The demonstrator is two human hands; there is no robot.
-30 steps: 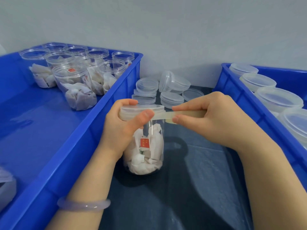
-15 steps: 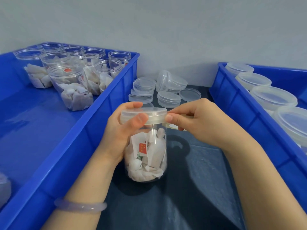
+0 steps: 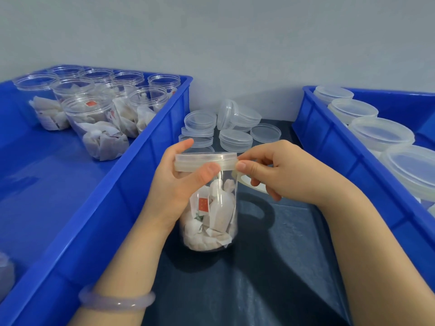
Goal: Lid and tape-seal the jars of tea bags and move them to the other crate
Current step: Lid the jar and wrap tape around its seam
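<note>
Head view: your left grip [image 3: 174,184] is wrapping the jar [image 3: 216,220], thumb on its lid [image 3: 202,160]; your right grip [image 3: 287,170] is pinching tape [image 3: 243,178] at the jar's right edge. The jar is standing on the tabletop [image 3: 270,278] between left crate [image 3: 113,191] and right crate [image 3: 341,156].

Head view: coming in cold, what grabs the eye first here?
Dead centre, both hands work one clear jar of tea bags on the dark mat: the left hand grips it at the lid while the right hand pinches tape against the rim. Bright blue crates flank it, the left crate holding open jars, the right crate holding lidded jars. Loose lids are piled between them at the back.
</note>
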